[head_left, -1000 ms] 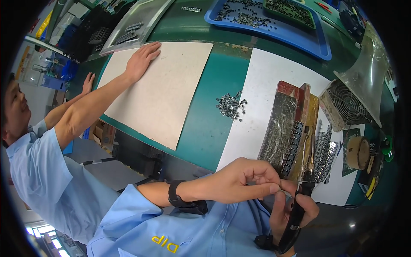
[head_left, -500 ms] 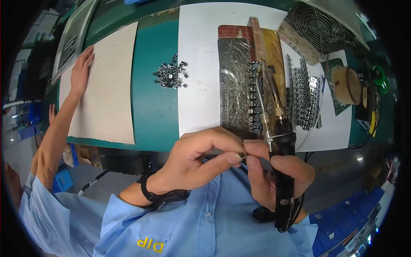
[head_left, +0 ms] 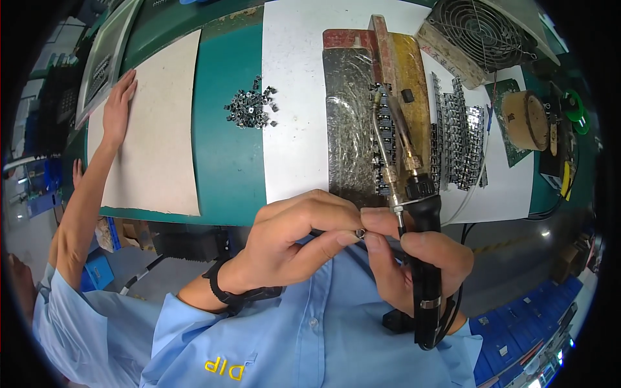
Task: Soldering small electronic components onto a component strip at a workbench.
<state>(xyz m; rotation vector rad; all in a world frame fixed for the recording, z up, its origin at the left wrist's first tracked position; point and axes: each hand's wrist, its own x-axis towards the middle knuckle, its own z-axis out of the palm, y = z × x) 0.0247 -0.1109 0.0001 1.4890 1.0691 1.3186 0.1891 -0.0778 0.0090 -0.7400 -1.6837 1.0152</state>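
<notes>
At the table's near edge, my left hand (head_left: 291, 236) pinches a small shiny metal part (head_left: 360, 233) between thumb and forefinger. The fingertips of my right hand (head_left: 436, 258) meet it from the other side. That same right hand is wrapped round a black soldering iron (head_left: 428, 284) with a thin metal solder-feed tube (head_left: 383, 139) beside its tip. The iron points away from me, over a flat fixture (head_left: 349, 123) holding a row of small dark components (head_left: 382, 171). Fingers partly cover the metal part, so its exact shape is unclear.
Left of the white sheet (head_left: 294, 129) lies a heap of small metal parts (head_left: 249, 108). Several finished-looking strips (head_left: 462, 142) sit right of the fixture, near a fan (head_left: 482, 32) and tape roll (head_left: 524, 119). Another person's hand (head_left: 118, 107) rests on cardboard (head_left: 152, 129).
The whole view has shifted slightly. Both my hands stay together at the small metal part, which looks turned a little, and the iron's tip has swung slightly left over the fixture.
</notes>
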